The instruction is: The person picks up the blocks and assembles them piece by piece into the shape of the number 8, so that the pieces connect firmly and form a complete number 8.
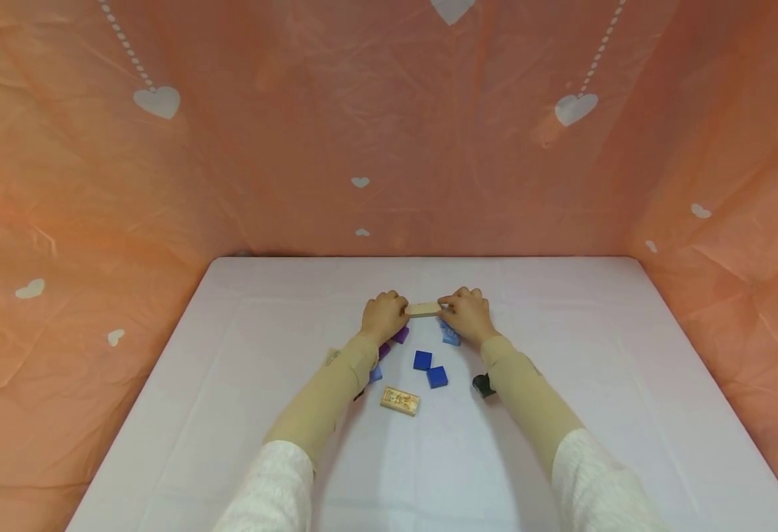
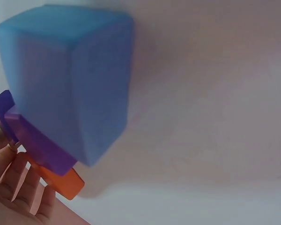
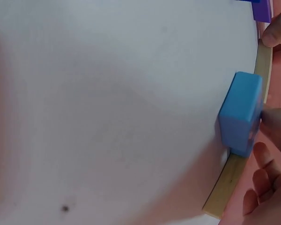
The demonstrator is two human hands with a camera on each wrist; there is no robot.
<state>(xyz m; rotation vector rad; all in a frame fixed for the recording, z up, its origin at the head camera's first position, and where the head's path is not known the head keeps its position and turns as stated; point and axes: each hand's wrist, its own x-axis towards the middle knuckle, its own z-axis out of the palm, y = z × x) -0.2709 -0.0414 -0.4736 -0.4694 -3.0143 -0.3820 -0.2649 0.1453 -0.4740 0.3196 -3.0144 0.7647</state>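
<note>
A pale wooden block lies crosswise between the two hands. My left hand pinches its left end, and the right hand has thumb and fingers at its right end. Below the left hand is a purple block; a light blue block sits just under the right hand. From the right wrist, that light blue block stands before the right fingers, with another wooden piece beside it. In the left wrist view, a purple block and an orange block appear near the left fingers.
Two dark blue square blocks lie mid-table, nearer me than the hands. A patterned wooden block is closer still. A dark green piece is partly under the right forearm. Orange cloth hangs behind the white table.
</note>
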